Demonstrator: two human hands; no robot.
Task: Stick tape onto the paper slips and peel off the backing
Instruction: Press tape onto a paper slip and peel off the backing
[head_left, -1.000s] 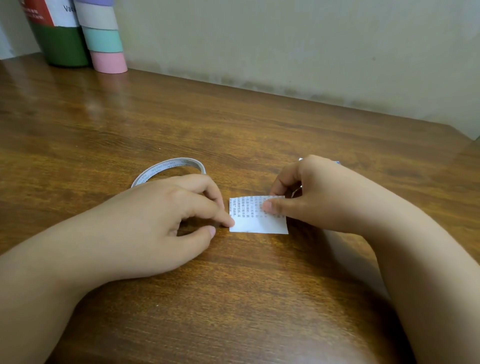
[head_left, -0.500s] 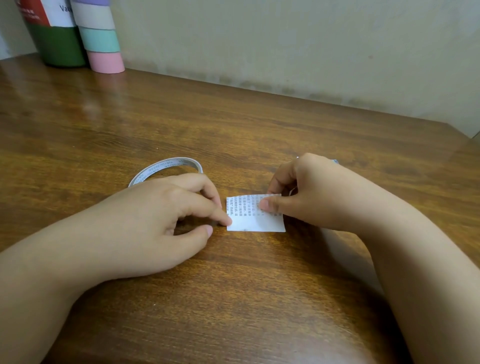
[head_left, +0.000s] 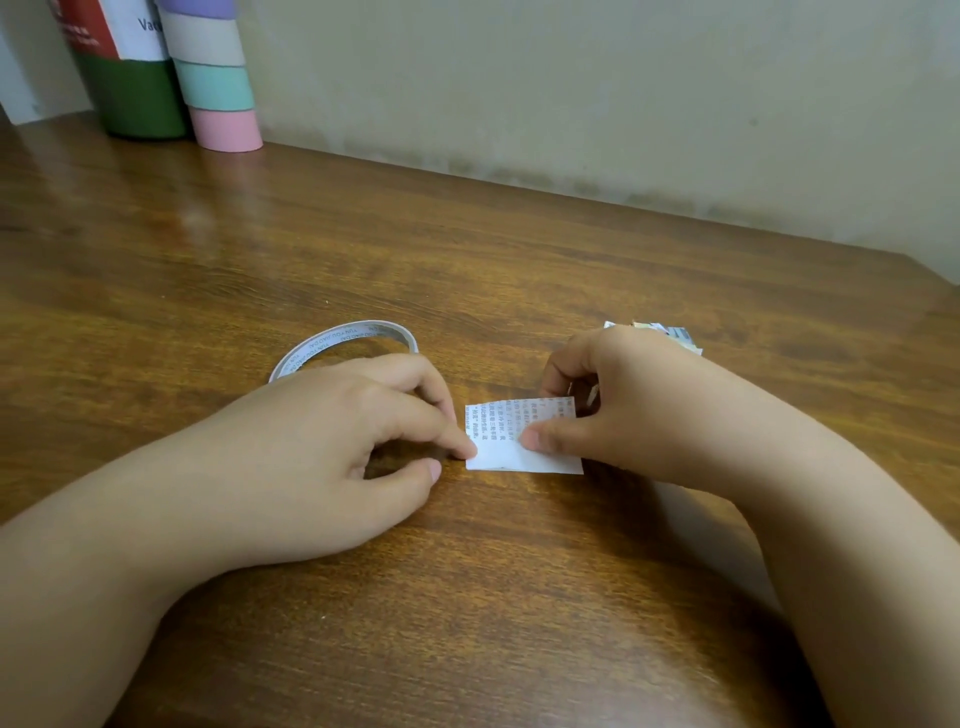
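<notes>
- Left hand (head_left: 332, 441): fingers curled, forefinger tip pressing the slip's (head_left: 522, 436) lower-left corner to the table (head_left: 519, 270); the thumb tip sits just short of the paper on the wood.
- Right hand (head_left: 639, 410): thumb flat across the slip's middle, other fingers curled over its far edge. Whether they pinch that edge or a bit of tape there, I cannot tell; a small white scrap shows under the knuckles.
- The slip lies flat between the two hands, printed text on the upper part, a plain white band along the near edge. That band may be the tape with its backing on, though the view won't settle it.
- Change over the last second: very little. Both hands hold the same posts on the slip, and only the right thumb has slid a touch down towards the white band.
- Reading: this looks like pressing down and hunting for an edge, with the backing not yet lifted.
- Tape roll (head_left: 345, 345) lies on the table behind the left hand, its near side hidden by the knuckles.
- More slips (head_left: 662, 332) peek out beyond the right hand.
- Far left corner: a green can (head_left: 130, 88) and stacked pastel rolls (head_left: 215, 83) against the wall, well apart from the work.
</notes>
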